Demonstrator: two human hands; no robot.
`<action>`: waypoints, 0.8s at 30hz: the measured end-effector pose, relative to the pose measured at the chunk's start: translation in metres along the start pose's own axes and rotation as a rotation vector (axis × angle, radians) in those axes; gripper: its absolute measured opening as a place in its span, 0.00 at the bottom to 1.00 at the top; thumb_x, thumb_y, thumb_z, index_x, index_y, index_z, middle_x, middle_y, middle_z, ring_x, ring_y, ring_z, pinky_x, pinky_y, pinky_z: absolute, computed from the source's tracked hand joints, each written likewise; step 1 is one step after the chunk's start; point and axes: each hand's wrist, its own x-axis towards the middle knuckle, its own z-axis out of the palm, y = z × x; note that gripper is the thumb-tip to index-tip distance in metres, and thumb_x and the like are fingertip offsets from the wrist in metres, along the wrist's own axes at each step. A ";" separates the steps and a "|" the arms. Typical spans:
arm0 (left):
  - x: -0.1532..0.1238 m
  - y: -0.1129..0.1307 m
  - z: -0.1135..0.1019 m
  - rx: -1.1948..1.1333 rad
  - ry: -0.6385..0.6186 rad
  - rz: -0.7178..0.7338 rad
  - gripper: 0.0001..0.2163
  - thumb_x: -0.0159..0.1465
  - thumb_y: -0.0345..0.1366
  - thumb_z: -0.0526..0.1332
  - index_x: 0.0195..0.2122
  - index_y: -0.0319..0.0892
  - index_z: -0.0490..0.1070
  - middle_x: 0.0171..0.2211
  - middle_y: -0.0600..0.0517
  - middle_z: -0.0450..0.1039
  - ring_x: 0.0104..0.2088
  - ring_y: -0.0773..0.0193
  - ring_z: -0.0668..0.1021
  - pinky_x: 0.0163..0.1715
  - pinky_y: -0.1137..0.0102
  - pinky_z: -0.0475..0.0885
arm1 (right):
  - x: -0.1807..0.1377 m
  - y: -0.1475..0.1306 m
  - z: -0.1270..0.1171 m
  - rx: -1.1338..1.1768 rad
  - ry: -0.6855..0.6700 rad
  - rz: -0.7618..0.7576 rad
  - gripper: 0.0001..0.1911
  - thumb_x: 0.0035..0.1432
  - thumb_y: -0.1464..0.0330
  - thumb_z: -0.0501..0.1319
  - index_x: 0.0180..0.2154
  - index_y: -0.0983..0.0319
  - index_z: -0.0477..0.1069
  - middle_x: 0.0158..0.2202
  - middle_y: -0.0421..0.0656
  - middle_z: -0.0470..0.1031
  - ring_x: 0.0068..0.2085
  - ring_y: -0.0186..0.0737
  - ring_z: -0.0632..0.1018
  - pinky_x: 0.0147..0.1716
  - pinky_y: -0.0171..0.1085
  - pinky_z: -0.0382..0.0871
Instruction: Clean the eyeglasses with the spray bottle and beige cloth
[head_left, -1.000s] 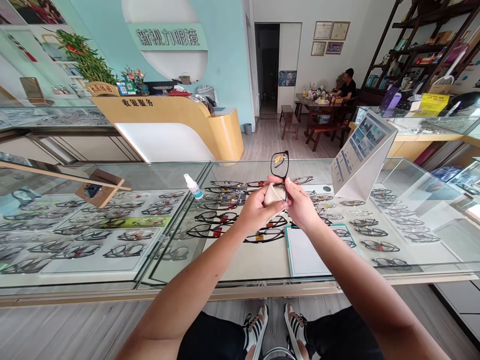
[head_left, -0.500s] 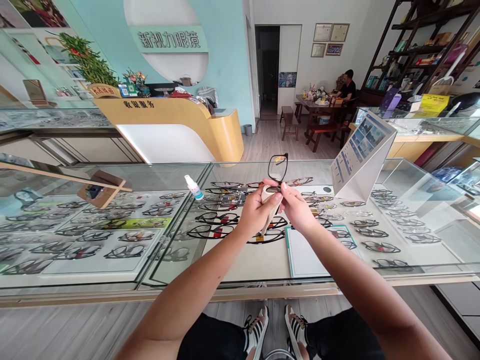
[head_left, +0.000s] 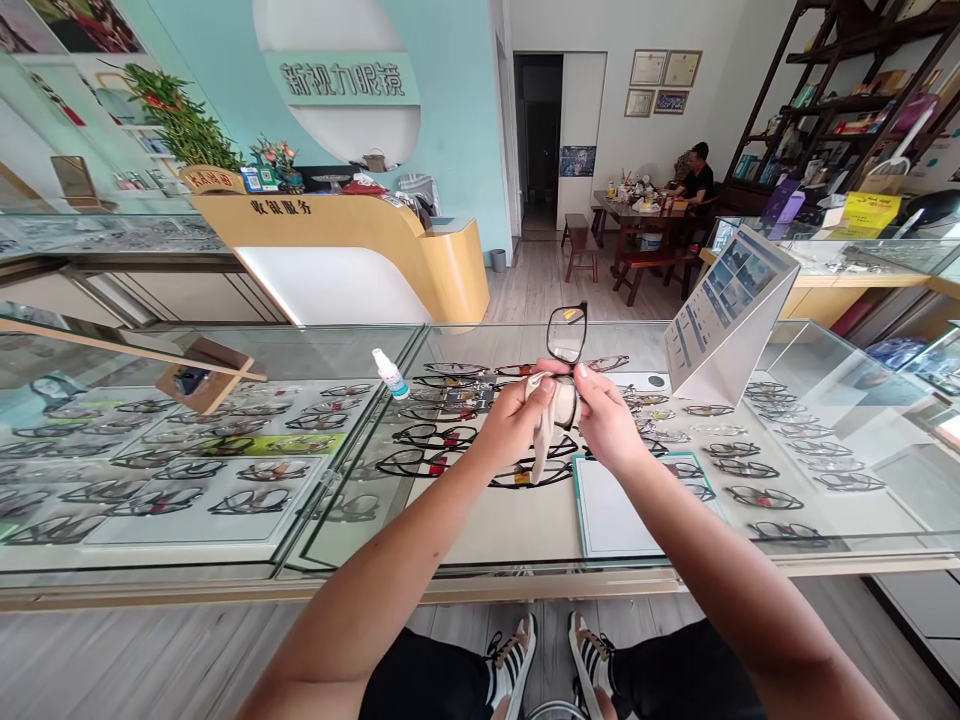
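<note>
Both my hands are raised over a glass display counter (head_left: 225, 545). My left hand (head_left: 514, 425) pinches a beige cleaning cloth (head_left: 541, 440), which hangs down from my fingers against one lens. My right hand (head_left: 604, 420) grips a pair of black-framed glasses (head_left: 567, 335); one lens sticks up above my fingers, with a small yellow tag on it. The two hands touch at the fingertips. Under the glass lie several rows of spectacle frames (head_left: 424, 437).
A small white spray bottle (head_left: 390, 374) stands on the counter left of my hands. A slanted display card (head_left: 724, 315) stands on the right, a white pad (head_left: 611, 505) lies below my right hand. A wooden mirror stand (head_left: 199, 375) is at left. A person sits at a far table (head_left: 694, 172).
The cloth has come unbunched and now hangs longer from my left fingers. The glasses have tilted slightly to the right. My hands stay in about the same place.
</note>
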 end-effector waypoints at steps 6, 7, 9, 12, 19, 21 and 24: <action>0.001 0.000 -0.007 -0.013 -0.129 0.042 0.31 0.70 0.63 0.71 0.61 0.41 0.83 0.51 0.43 0.87 0.54 0.47 0.86 0.55 0.61 0.80 | 0.000 -0.013 0.003 0.061 0.047 0.031 0.35 0.61 0.35 0.73 0.52 0.56 0.90 0.41 0.47 0.87 0.44 0.52 0.84 0.36 0.44 0.77; 0.001 0.000 -0.007 -0.024 -0.144 0.041 0.31 0.70 0.62 0.73 0.62 0.41 0.82 0.53 0.42 0.87 0.56 0.46 0.86 0.56 0.61 0.80 | 0.001 -0.014 0.002 0.048 0.055 0.030 0.35 0.62 0.35 0.72 0.53 0.56 0.90 0.41 0.47 0.87 0.42 0.50 0.83 0.34 0.42 0.74; 0.000 0.002 -0.004 -0.061 -0.179 0.022 0.32 0.67 0.58 0.76 0.64 0.42 0.80 0.53 0.42 0.87 0.54 0.46 0.87 0.57 0.59 0.81 | 0.002 -0.012 0.000 0.021 0.069 0.028 0.36 0.63 0.35 0.71 0.55 0.57 0.89 0.38 0.46 0.85 0.33 0.42 0.77 0.27 0.39 0.65; -0.001 0.002 0.004 -0.103 -0.168 0.004 0.31 0.64 0.56 0.80 0.60 0.41 0.80 0.46 0.44 0.88 0.45 0.50 0.88 0.49 0.61 0.83 | 0.002 -0.006 -0.001 -0.017 0.086 0.029 0.38 0.65 0.35 0.69 0.55 0.60 0.89 0.28 0.41 0.77 0.25 0.34 0.62 0.22 0.38 0.52; -0.009 0.002 0.019 -0.082 0.034 0.032 0.29 0.66 0.63 0.76 0.52 0.43 0.78 0.31 0.51 0.83 0.28 0.61 0.82 0.29 0.69 0.76 | -0.002 0.004 0.002 -0.060 0.004 -0.005 0.38 0.67 0.32 0.66 0.53 0.58 0.90 0.21 0.35 0.61 0.25 0.35 0.55 0.22 0.38 0.56; -0.009 0.002 0.019 -0.092 0.068 0.013 0.31 0.65 0.67 0.74 0.51 0.44 0.79 0.29 0.52 0.82 0.27 0.60 0.82 0.28 0.67 0.77 | -0.002 0.004 0.003 -0.050 -0.048 0.001 0.39 0.67 0.32 0.66 0.53 0.58 0.90 0.22 0.34 0.58 0.25 0.35 0.58 0.24 0.38 0.59; -0.008 -0.001 0.017 -0.111 0.107 -0.039 0.35 0.64 0.74 0.69 0.51 0.44 0.80 0.27 0.51 0.82 0.25 0.57 0.83 0.24 0.67 0.76 | -0.001 0.004 0.001 -0.038 -0.090 -0.005 0.37 0.68 0.34 0.67 0.54 0.58 0.89 0.23 0.34 0.59 0.25 0.36 0.62 0.26 0.39 0.64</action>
